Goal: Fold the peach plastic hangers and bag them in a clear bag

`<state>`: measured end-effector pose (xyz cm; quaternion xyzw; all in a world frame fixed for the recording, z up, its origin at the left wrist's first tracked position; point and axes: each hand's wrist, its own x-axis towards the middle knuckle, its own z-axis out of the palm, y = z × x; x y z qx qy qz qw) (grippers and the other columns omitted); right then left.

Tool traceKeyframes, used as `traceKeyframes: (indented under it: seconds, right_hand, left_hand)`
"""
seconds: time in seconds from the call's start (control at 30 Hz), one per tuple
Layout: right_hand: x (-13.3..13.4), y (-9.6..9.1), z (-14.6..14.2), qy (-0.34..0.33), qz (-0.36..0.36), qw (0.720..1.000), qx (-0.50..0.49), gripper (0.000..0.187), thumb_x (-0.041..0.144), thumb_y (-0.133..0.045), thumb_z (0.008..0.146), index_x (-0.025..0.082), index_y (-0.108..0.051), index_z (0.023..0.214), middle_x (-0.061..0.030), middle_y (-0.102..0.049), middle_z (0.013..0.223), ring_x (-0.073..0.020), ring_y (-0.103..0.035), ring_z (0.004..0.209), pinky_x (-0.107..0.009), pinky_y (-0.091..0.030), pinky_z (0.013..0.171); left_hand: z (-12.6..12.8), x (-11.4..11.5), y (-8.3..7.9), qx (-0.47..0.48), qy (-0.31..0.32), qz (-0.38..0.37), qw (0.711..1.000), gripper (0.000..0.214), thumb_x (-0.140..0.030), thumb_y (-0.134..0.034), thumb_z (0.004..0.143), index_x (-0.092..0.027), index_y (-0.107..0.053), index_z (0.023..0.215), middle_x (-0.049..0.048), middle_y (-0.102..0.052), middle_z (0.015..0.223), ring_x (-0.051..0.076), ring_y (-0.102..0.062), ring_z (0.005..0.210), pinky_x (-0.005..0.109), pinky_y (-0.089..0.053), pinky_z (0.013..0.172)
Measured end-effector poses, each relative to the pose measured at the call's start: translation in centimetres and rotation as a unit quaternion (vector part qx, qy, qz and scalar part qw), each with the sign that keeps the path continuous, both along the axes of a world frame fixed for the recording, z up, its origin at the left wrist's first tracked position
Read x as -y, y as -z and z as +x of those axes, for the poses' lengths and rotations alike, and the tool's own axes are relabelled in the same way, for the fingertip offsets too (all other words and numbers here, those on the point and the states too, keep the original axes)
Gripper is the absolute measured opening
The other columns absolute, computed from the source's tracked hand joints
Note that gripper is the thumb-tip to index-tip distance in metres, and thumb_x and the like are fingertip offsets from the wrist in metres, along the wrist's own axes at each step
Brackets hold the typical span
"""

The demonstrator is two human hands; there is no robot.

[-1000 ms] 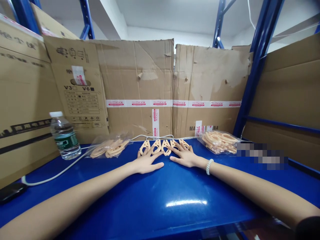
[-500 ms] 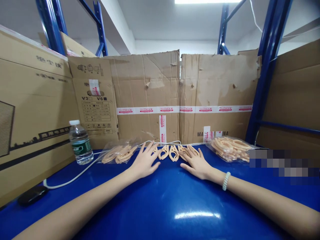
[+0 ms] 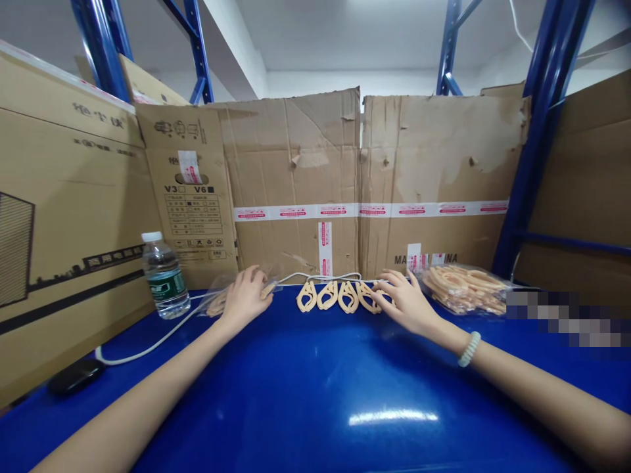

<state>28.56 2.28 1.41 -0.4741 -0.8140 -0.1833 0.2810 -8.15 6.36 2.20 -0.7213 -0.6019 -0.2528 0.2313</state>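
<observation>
My left hand lies over the left clear bag of beige folding hangers, its fingers stretched forward and a little bent. One beige end shows by its thumb; the hand hides most of the bag. At the far side of the table, several leaf-shaped beige folded hangers lie in a row. My right hand, with a pale coiled band on the wrist, is open at the row's right end. Its fingers are spread and partly cover the last hangers.
A second clear bag of beige hangers lies at the right. On the left stand a water bottle and a black mouse-like object, with a white cable between. Cardboard walls the back of the blue table.
My left hand has moved left from the row to the left bag, uncovering the row's left end. My right hand has shifted slightly right. The view has moved a little.
</observation>
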Motion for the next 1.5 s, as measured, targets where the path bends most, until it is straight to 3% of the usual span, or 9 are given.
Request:
traceKeyframes:
  seconds: [0.37, 0.53, 0.7, 0.9, 1.0, 1.13, 1.27, 1.37, 1.5]
  right_hand:
    - [-1.3, -0.9, 2.2, 0.049, 0.01, 0.999, -0.022, 0.037, 0.04, -0.036, 0.095, 0.021, -0.067, 0.084, -0.0086, -0.067, 0.104, -0.0282, -0.051, 0.108, -0.053, -0.023, 0.101]
    - [-1.7, -1.6, 2.9, 0.052, 0.012, 0.997, -0.049, 0.039, 0.041, -0.036, 0.095, 0.021, -0.066, 0.08, -0.0082, -0.068, 0.098, -0.027, -0.053, 0.103, -0.048, -0.03, 0.098]
    - [-2.4, -2.3, 3.8, 0.042, 0.008, 0.994, -0.103, 0.036, 0.039, -0.039, 0.093, 0.018, -0.065, 0.08, -0.0093, -0.067, 0.094, -0.025, -0.057, 0.094, -0.037, -0.042, 0.085]
    - [-3.9, -1.0, 5.2, 0.001, -0.045, 0.999, -0.021, 0.03, 0.017, -0.039, 0.088, 0.015, -0.064, 0.103, -0.0119, -0.066, 0.102, -0.0254, -0.058, 0.1, -0.037, -0.046, 0.088]
    - [-5.0, 0.2, 5.9, -0.029, -0.091, 0.994, 0.054, 0.046, 0.005, -0.04, 0.079, 0.014, -0.06, 0.119, -0.0132, -0.06, 0.123, -0.0257, -0.052, 0.116, -0.04, -0.042, 0.098]
    - [-6.6, 1.5, 6.6, -0.006, -0.165, 0.976, 0.138, 0.082, -0.006, -0.039, 0.068, 0.024, -0.035, 0.144, -0.0086, -0.028, 0.153, -0.0262, -0.028, 0.138, -0.045, -0.034, 0.106]
    - [-7.2, 2.0, 6.8, 0.024, -0.213, 0.963, 0.166, 0.094, -0.01, -0.038, 0.064, 0.035, -0.028, 0.146, -0.0033, -0.021, 0.156, -0.0266, -0.022, 0.141, -0.044, -0.037, 0.105]
    - [-7.0, 1.8, 6.6, 0.021, -0.219, 0.96, 0.172, 0.088, -0.009, -0.037, 0.068, 0.033, -0.033, 0.144, -0.0044, -0.024, 0.155, -0.0261, -0.025, 0.14, -0.045, -0.036, 0.106]
    - [-6.2, 1.0, 6.2, 0.009, -0.216, 0.961, 0.173, 0.074, -0.007, -0.041, 0.069, 0.022, -0.046, 0.137, -0.0086, -0.033, 0.151, -0.0272, -0.028, 0.139, -0.043, -0.034, 0.107]
  left_hand:
    - [-1.2, -0.7, 0.1, 0.0, 0.036, 0.025, 0.999, 0.014, -0.018, -0.047, 0.082, -0.018, -0.062, 0.081, 0.0113, -0.06, 0.114, 0.03, -0.054, 0.106, 0.042, -0.048, 0.09]
    - [0.2, 0.8, -1.0, 0.02, 0.046, 0.085, 0.995, 0.014, -0.021, -0.049, 0.085, -0.018, -0.063, 0.082, 0.0108, -0.053, 0.127, 0.031, -0.048, 0.115, 0.044, -0.046, 0.092]
    - [4.2, 5.4, -2.4, 0.012, 0.244, 0.163, 0.956, 0.016, -0.018, -0.049, 0.09, -0.021, -0.063, 0.083, 0.0072, -0.052, 0.127, 0.026, -0.045, 0.12, 0.044, -0.04, 0.101]
    - [7.8, 9.2, -0.8, -0.028, 0.463, 0.059, 0.884, 0.017, -0.011, -0.052, 0.088, -0.022, -0.065, 0.09, 0.0076, -0.051, 0.131, 0.025, -0.043, 0.125, 0.045, -0.038, 0.104]
    - [8.4, 9.8, 0.4, -0.035, 0.51, -0.02, 0.86, 0.017, -0.009, -0.05, 0.084, -0.02, -0.063, 0.085, 0.0088, -0.049, 0.134, 0.025, -0.043, 0.125, 0.045, -0.037, 0.105]
    - [8.6, 10.2, 0.7, -0.009, 0.555, -0.125, 0.822, 0.016, -0.021, -0.056, 0.07, -0.021, -0.063, 0.084, 0.0085, -0.049, 0.135, 0.03, -0.044, 0.123, 0.048, -0.037, 0.103]
    - [9.0, 10.4, 0.4, 0.113, 0.557, -0.169, 0.805, 0.018, -0.029, -0.048, 0.079, -0.02, -0.063, 0.071, 0.008, -0.059, 0.123, 0.029, -0.051, 0.114, 0.048, -0.041, 0.099]
    - [9.7, 10.5, 0.7, 0.201, 0.492, -0.14, 0.836, 0.024, -0.024, -0.048, 0.085, -0.019, -0.055, 0.063, 0.0069, -0.065, 0.107, 0.023, -0.058, 0.102, 0.043, -0.045, 0.093]
    - [10.3, 10.8, 1.6, 0.186, 0.443, -0.114, 0.87, 0.006, -0.017, -0.056, 0.08, -0.02, -0.056, 0.086, 0.0074, -0.06, 0.115, 0.023, -0.055, 0.107, 0.041, -0.045, 0.094]
